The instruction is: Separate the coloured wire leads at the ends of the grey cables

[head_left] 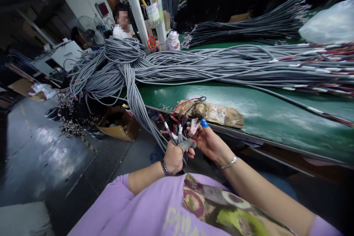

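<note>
My left hand (173, 156) is closed round a bundle of grey cables (142, 107) near their ends. A grey covering, perhaps a finger wrap, lies by its thumb. Above that fist stand white-banded cable ends with thin coloured wires (181, 120) fanning out. My right hand (211, 143) is right beside these ends, with a blue cover (204, 122) on one fingertip. Its fingers are drawn together at the wires, next to a pale pinkish-white piece (194, 127); whether that is held or worn on a finger I cannot tell.
The green bench (265, 107) carries a long pile of grey cables (210, 61) and a taped cardboard piece (224, 114). Black cables (249, 25) and a plastic bag (329, 22) lie behind. A cardboard box (121, 129) stands below left. A person (121, 25) is beyond the bench.
</note>
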Demonstrator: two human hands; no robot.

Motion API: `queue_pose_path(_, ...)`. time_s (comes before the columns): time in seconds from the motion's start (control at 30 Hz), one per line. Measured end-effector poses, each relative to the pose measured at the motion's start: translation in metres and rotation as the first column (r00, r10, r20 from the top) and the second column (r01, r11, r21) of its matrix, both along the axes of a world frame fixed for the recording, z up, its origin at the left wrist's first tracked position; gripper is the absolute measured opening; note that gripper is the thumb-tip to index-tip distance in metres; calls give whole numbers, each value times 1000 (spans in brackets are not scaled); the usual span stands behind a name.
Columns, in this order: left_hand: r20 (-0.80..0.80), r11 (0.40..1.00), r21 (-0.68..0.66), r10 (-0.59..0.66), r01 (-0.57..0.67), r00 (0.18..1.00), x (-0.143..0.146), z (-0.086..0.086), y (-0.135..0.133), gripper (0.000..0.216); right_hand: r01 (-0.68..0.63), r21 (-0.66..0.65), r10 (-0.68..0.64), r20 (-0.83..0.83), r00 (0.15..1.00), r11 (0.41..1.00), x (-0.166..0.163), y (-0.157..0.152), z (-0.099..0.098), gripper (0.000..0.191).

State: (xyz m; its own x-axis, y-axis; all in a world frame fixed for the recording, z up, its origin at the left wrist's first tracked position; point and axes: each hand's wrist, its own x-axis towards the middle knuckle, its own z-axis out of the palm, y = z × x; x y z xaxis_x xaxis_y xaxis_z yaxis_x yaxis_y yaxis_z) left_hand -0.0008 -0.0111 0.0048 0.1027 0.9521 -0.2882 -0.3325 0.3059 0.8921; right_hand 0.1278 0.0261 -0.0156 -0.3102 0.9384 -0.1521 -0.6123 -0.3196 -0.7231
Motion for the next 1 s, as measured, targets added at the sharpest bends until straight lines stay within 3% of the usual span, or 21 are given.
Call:
queue_pose_path(0.13, 14, 999, -17, 37, -36, 999, -5, 2, -4, 36, -10, -141, 1, -67, 998, 990, 4, 4, 5, 40)
queue_pose_path(0.23, 33, 998, -18, 67, -67, 997, -7, 5, -4, 38, 4, -171, -14, -58, 998, 985, 5, 8, 6, 28)
queue_pose_path(0.37, 43, 995, -30, 94, -93, 995, -5, 9, -1, 39, 82, -120, -83, -1, 997, 989, 4, 8, 0, 26)
queue_pose_path(0.5, 52, 995, -41, 89, -87, 995, -1, 9, 3, 40, 224, 41, -227, 137, 964, 974, 2, 3, -6, 34)
queue_pose_path(0.7, 35, 997, -26, 69, -68, 997, 2, 7, 6, 42, -29, 3, 29, -1, 1000, 1000, -3, 4, 0, 47)
queue_pose_path(1.0, -2, 997, -37, 68, -68, 998, 3, 1, 4, 45, 61, -18, -61, -7, 998, 998, -7, 6, -1, 46)
